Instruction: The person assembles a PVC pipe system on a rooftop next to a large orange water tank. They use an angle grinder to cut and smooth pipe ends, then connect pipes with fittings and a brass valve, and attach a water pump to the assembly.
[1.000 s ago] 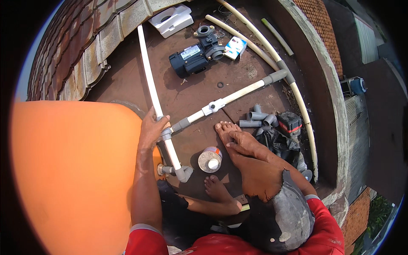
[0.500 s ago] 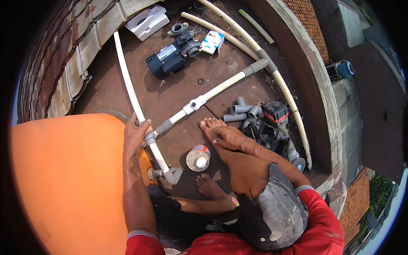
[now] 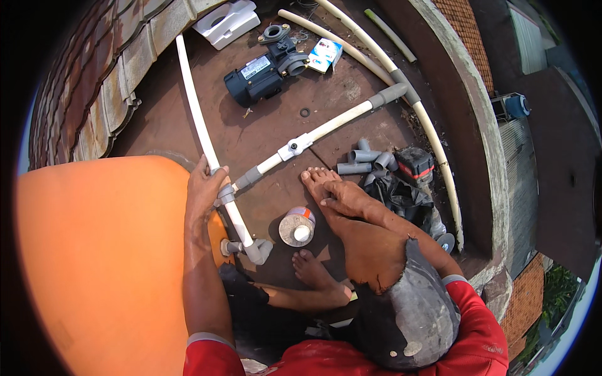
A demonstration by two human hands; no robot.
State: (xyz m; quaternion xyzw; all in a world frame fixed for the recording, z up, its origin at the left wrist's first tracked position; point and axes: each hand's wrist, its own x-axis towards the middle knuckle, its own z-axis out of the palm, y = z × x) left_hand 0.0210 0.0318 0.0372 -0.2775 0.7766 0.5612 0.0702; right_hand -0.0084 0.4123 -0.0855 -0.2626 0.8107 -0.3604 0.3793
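Observation:
My left hand (image 3: pixel 205 186) is closed around a white pipe (image 3: pixel 199 125), right at a grey tee fitting (image 3: pixel 225 194). From that tee a second white pipe (image 3: pixel 342 119) branches off, with a white ball valve (image 3: pixel 295 146) in its run. Below the hand, the first pipe ends in a grey elbow (image 3: pixel 255 252) by the side of a large orange tank (image 3: pixel 100 250). My right hand (image 3: pixel 345 197) lies loosely over my foot (image 3: pixel 318 180), holding nothing, its fingers partly hidden. Between my feet stands a round can (image 3: pixel 296 219) with a white cap.
A dark blue water pump (image 3: pixel 263 69), a small box (image 3: pixel 325 55) and a white foam piece (image 3: pixel 227 24) sit at the far side. Loose grey fittings (image 3: pixel 364 160), a black plastic bag (image 3: pixel 398 194) and a low parapet wall (image 3: pixel 489 125) are on the right; roof tiles (image 3: pixel 94 75) edge the left.
The whole view has shifted slightly, moving the far objects a little right and up in the picture. Both hands keep their places on the pipe and the foot.

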